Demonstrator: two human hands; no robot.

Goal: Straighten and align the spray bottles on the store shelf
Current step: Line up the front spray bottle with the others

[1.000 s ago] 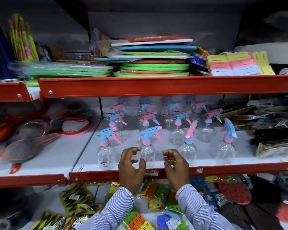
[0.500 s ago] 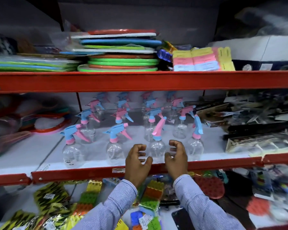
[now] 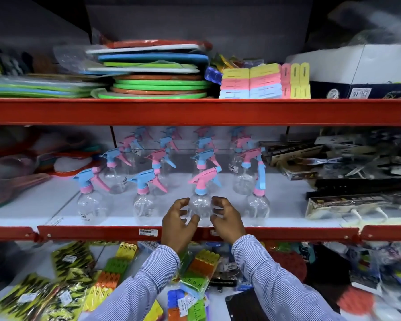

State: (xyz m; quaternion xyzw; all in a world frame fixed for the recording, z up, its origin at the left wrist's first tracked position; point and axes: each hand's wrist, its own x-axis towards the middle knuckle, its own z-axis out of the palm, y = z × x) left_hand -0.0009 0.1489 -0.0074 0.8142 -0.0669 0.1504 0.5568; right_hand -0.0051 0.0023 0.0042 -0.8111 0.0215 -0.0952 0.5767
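Observation:
Several clear spray bottles with blue-and-pink trigger heads stand in rows on the white middle shelf (image 3: pixel 56 205). In the front row, the third bottle (image 3: pixel 203 181) has a pink head whose nozzle points left. My left hand (image 3: pixel 178 222) and right hand (image 3: pixel 226 220) curl around its clear body from either side. To its left, two front bottles (image 3: pixel 92 200) (image 3: pixel 146 198) also have nozzles pointing left. The front bottle on the right (image 3: pixel 258 195) is turned differently, its trigger hanging towards me. The rows behind are partly hidden.
A red rail (image 3: pixel 102 232) with a price label (image 3: pixel 148 232) edges the shelf. Black packaged goods (image 3: pixel 347 200) crowd the right side and strainers (image 3: pixel 14 181) the left. Stacked coloured plates (image 3: pixel 158 86) fill the upper shelf. Packets (image 3: pixel 116 274) lie on the lower shelf.
Both hands shifted right from the second front bottle to the third. Its pink head, which pointed towards me, now points left. The view moved closer.

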